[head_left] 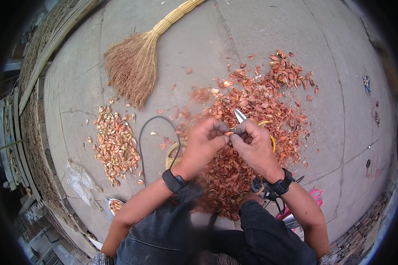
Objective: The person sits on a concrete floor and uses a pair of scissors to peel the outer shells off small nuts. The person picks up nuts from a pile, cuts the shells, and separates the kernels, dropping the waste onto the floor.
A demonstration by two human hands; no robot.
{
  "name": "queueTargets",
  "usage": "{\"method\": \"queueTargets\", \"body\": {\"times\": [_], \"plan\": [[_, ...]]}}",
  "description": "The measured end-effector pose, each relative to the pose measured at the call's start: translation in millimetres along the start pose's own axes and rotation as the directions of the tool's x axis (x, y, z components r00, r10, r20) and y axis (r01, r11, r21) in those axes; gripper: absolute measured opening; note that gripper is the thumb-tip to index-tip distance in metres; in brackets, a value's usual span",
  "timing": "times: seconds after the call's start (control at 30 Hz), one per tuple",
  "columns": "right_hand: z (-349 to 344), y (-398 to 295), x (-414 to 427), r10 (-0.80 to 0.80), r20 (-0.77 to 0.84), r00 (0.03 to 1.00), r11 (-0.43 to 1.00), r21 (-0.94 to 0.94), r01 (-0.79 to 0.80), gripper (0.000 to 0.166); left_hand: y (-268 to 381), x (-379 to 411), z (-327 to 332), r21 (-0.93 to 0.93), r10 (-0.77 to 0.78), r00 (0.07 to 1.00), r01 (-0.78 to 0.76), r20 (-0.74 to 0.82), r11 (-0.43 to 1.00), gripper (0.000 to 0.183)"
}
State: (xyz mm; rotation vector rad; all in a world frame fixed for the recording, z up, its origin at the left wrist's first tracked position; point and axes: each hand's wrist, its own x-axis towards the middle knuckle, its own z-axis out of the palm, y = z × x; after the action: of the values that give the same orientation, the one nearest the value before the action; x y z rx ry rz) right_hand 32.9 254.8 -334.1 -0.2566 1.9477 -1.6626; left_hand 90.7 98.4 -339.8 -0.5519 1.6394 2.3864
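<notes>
My left hand [207, 142] and my right hand [253, 145] meet above a wide heap of reddish-brown dry skins [265, 102]. Between their fingertips is a small orange bulb or clove [229, 133], pinched by my left thumb and fingers and touched by my right thumb. My right hand also grips scissors; the metal blade [239, 115] points up and away, and a yellow handle loop [273, 142] shows beside the hand. To the left on the concrete lies a pile of small pinkish bulbs [116, 145].
A straw broom [136, 63] lies at the upper left. A dark cable [141, 132] loops near my left hand, beside a pale round-rimmed object [170, 157]. A crumpled clear plastic bag [81, 184] and a container of bulbs [115, 206] are at lower left. Pink plastic [315, 197] lies right.
</notes>
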Motion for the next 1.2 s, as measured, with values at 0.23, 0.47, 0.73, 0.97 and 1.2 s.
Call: {"method": "queueTargets", "body": {"times": [0.23,0.47,0.73,0.97,1.2], "plan": [[-4,-10,1,-0.103,-0.012,0.995,0.990,-0.102,0.101,0.010,0,-1,-2,0.018,-0.013,1.000,0.014,-0.018,1.000,0.009],[-4,-9,1,-0.081,-0.039,0.996,0.992,-0.103,0.076,0.013,4,-1,2,-0.010,-0.032,0.999,0.032,0.010,0.999,0.007],[-8,-9,0,0.061,0.031,0.998,0.993,0.099,-0.064,0.008,-1,0,-4,-0.191,-0.127,0.987,0.143,0.095,0.971,0.012],[-8,-11,2,0.072,0.055,0.996,0.968,0.238,-0.083,0.004,-1,0,-4,-0.176,-0.110,0.991,0.122,0.075,0.977,0.011],[-16,-13,4,0.152,0.103,0.983,0.973,0.159,-0.167,0.004,0,0,-2,-0.062,-0.046,0.999,0.047,0.019,0.997,0.008]]}}
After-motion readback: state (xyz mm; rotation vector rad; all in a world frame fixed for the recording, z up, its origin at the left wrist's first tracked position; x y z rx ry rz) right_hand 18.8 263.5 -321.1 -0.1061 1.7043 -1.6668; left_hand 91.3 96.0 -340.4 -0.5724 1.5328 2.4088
